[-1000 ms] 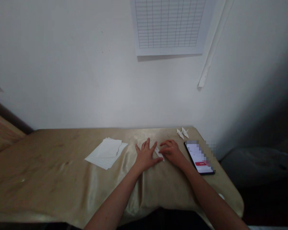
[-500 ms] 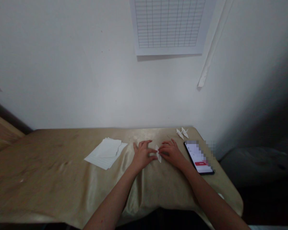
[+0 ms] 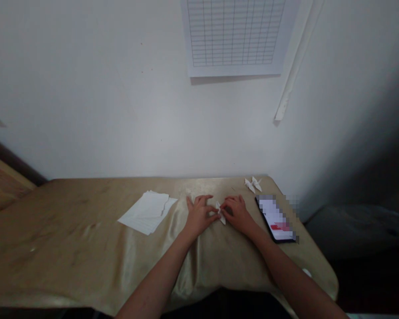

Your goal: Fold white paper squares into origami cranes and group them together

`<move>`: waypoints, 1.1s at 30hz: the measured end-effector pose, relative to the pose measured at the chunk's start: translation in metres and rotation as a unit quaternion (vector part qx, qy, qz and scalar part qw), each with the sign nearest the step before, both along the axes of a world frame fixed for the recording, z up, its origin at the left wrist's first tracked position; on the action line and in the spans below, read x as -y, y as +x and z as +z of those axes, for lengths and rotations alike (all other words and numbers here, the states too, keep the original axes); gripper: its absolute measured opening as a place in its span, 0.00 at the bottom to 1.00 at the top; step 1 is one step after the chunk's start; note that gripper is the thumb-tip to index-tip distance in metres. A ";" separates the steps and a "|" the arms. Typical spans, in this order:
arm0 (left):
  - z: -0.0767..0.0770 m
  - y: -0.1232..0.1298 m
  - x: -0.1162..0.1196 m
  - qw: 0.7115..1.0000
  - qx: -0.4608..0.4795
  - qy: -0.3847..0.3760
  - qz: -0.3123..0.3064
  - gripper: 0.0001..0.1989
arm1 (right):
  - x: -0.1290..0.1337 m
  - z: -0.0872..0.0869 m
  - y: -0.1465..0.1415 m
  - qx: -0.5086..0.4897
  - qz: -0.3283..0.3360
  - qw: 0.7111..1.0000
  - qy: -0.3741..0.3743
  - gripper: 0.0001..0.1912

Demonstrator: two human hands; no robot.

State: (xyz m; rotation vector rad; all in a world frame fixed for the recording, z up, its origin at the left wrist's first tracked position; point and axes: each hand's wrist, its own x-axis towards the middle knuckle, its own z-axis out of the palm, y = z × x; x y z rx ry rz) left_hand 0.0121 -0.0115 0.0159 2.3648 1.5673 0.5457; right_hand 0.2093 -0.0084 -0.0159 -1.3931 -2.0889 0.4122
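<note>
A small white folded paper crane (image 3: 222, 219) lies between my hands over the cloth-covered table, its pointed ends sticking out to the front and back. My left hand (image 3: 198, 216) pinches it from the left with thumb and a finger, while the other fingers stay raised and curved. From the right, the fingertips of my right hand (image 3: 238, 214) close on its middle. The fingers hide part of the folds. Two finished-looking paper cranes (image 3: 256, 184) sit side by side at the table's back right.
Left of my hands, a fanned stack of white paper sheets (image 3: 146, 212) rests on the gold tablecloth (image 3: 73, 239). A phone (image 3: 275, 221) with a lit screen lies right of my right hand. The wall (image 3: 136, 110) rises at the table's back edge, carrying a gridded sheet (image 3: 234, 35).
My left fingers have moved slightly right and come together on the paper crane. The right fingers have drawn in tighter on its middle, and the crane has tilted slightly.
</note>
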 end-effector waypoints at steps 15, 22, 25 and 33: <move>-0.007 0.007 0.001 0.998 0.023 0.032 0.056 0.05 | 0.001 0.001 0.004 0.006 -0.014 1.000 0.013 0.05; -0.010 0.012 -0.002 0.993 0.053 -0.015 0.107 0.04 | -0.001 -0.003 -0.004 0.034 -0.062 0.998 0.008 0.05; -0.009 0.013 -0.003 0.992 0.048 -0.020 0.115 0.03 | -0.001 -0.003 -0.006 0.035 -0.069 0.997 0.005 0.05; -0.010 0.014 -0.005 0.992 0.048 -0.042 0.112 0.03 | -0.002 -0.010 -0.006 0.020 -0.090 0.996 0.007 0.05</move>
